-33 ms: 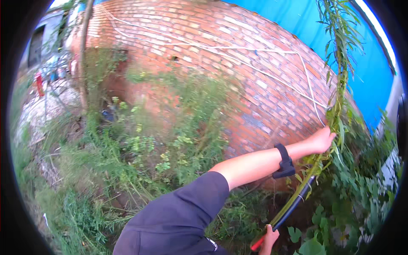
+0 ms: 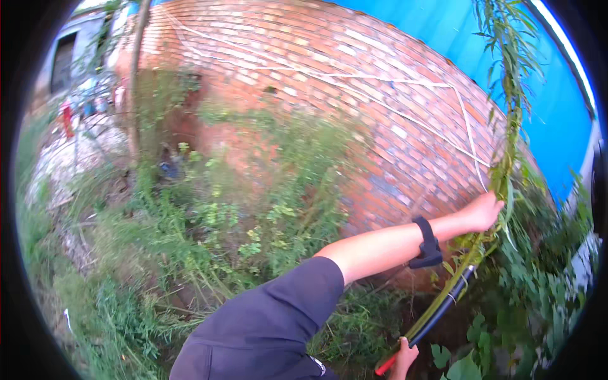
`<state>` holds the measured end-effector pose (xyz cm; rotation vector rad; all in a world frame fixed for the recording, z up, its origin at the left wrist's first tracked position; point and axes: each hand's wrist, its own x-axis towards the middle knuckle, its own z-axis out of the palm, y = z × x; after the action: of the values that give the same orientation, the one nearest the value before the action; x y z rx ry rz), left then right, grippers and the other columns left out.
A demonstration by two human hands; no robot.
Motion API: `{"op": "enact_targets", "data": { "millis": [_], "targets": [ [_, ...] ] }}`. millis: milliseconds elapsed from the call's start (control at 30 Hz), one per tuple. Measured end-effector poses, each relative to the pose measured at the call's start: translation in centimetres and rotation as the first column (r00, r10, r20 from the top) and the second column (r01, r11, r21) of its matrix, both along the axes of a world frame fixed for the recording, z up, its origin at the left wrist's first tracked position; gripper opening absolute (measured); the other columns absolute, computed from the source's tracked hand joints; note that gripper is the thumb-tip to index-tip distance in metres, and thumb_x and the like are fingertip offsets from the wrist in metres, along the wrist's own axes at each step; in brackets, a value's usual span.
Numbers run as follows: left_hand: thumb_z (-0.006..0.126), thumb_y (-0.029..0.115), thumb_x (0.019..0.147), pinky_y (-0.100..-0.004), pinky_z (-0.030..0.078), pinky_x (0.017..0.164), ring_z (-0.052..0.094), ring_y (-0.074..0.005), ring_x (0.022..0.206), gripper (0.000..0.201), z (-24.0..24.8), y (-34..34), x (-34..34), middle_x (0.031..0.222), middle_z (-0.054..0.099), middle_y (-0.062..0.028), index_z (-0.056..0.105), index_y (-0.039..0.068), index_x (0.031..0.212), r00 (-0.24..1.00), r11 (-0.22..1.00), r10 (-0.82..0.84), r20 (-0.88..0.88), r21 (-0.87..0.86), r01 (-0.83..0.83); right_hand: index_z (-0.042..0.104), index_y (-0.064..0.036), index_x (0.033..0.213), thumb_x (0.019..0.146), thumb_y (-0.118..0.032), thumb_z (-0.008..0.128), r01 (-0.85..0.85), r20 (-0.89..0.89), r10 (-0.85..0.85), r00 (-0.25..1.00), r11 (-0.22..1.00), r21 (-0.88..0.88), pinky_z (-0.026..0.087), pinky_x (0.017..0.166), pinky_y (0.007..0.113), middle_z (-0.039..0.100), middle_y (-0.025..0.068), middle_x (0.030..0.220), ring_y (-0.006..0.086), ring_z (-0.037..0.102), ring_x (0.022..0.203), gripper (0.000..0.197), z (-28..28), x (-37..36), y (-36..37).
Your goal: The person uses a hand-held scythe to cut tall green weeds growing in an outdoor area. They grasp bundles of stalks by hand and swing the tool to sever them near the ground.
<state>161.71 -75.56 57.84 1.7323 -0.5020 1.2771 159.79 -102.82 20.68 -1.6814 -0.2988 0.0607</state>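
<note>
My left hand (image 2: 484,212), at the end of an outstretched arm with a black wrist strap (image 2: 427,242), is closed round a tall bundle of green leafy stems (image 2: 508,114). Lower down, at the bottom edge, my right hand (image 2: 404,360) wraps round a black pole (image 2: 437,311) with a red end (image 2: 386,365). The lower stems (image 2: 437,304) run right alongside this pole, and a thin light band shows around it. Whether the right hand also grips the stems, I cannot tell. The leafy top rises past a blue panel.
Behind stands a brick wall (image 2: 373,57) with white cord (image 2: 405,81) strung across it. Weeds (image 2: 253,234) cover the ground on the left, near a thin trunk (image 2: 135,88). Broad-leaved plants (image 2: 465,367) crowd the lower right. A blue sheet (image 2: 563,133) fills the upper right.
The surroundings have shifted slightly right and down in the picture. Both hands keep their hold, and the stems and pole stay at nearly the same slant.
</note>
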Motion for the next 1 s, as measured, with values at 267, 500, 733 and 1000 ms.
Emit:
{"op": "enact_targets", "data": {
  "millis": [267, 500, 733, 1000],
  "targets": [
    [0.045, 0.021, 0.100, -0.0503, 0.046, 0.087, 0.060, -0.0481, 0.100, 0.033, 0.2, 9.4, -17.4, 0.101, 0.062, -0.0344, 0.056, -0.009, 0.106, 0.937, 0.917, 0.350, -0.004, -0.202, -0.343, 0.059, -0.0028, 0.112, 0.088, -0.032, 0.071, -0.286, 0.026, 0.286, 0.958, 0.958, -0.024, 0.036, 0.034, 0.035, 0.057, 0.0109, 0.063, 0.0211, 0.051, 0.038, 0.039, 3.4, -0.8, 10.4],
    [0.051, 0.027, 0.095, -0.0475, 0.048, 0.093, 0.061, -0.0409, 0.109, 0.043, 1.9, 20.9, -62.3, 0.115, 0.062, -0.0294, 0.052, -0.005, 0.124, 0.102, 0.099, 0.983, -0.151, -0.024, -0.995, 0.057, 0.0119, 0.127, 0.091, -0.011, 0.065, -0.796, 0.120, 0.808, 0.577, 0.523, 0.305, 0.038, 0.108, 0.031, 0.064, 0.0172, 0.122, 0.0244, 0.059, 0.119, 0.043, 14.5, -16.1, 28.8],
    [0.057, 0.049, 0.092, -0.0449, 0.046, 0.099, 0.059, -0.0432, 0.115, 0.068, -22.0, 3.2, -107.5, 0.124, 0.059, -0.0317, 0.052, -0.009, 0.127, -0.810, -0.944, 0.220, -0.544, 0.092, -0.318, 0.060, 0.0041, 0.129, 0.084, -0.001, 0.064, -0.973, 0.082, 0.982, 0.170, 0.180, -0.147, 0.047, 0.089, 0.029, 0.067, 0.0113, 0.112, 0.0150, 0.062, 0.096, 0.045, 11.3, -20.8, 28.1],
    [0.060, 0.031, 0.086, -0.0521, 0.051, 0.076, 0.064, -0.0447, 0.082, 0.035, -57.7, -10.9, -95.4, 0.086, 0.066, -0.0261, 0.063, -0.003, 0.083, -0.655, -0.712, 0.028, -0.755, 0.445, -0.544, 0.065, 0.0012, 0.086, 0.083, -0.004, 0.067, -0.740, 0.213, 0.913, 0.348, 0.407, -0.535, 0.049, 0.067, 0.038, 0.063, 0.0118, 0.077, 0.0243, 0.062, 0.069, 0.007, 1.0, -21.2, 26.0]
  ]
}}
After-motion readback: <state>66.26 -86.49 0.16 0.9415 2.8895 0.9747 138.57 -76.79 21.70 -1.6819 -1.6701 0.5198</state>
